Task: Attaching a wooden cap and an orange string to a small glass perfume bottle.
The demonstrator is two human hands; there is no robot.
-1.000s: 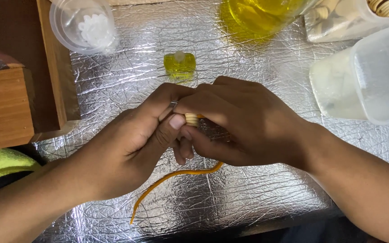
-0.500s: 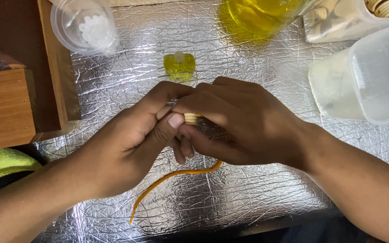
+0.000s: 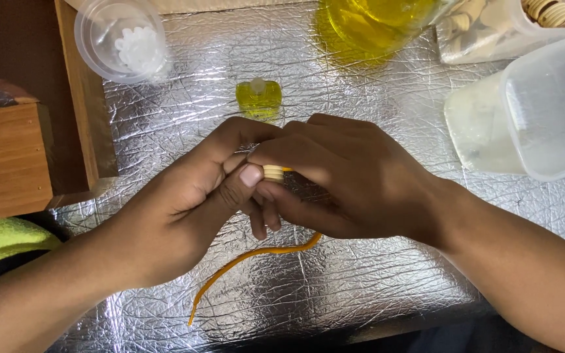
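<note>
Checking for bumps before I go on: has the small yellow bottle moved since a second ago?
No. The small yellow bottle sits at the same spot on the foil sheet, same gap from the wooden box.

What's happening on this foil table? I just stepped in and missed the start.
A person's left hand and right hand meet over the foil-covered table, pinching a small cream ribbed bead on an orange cord whose tail trails across the foil. Behind sit a tiny bottle of yellow liquid, a cup of white pellets and a clear plastic tub.
</note>
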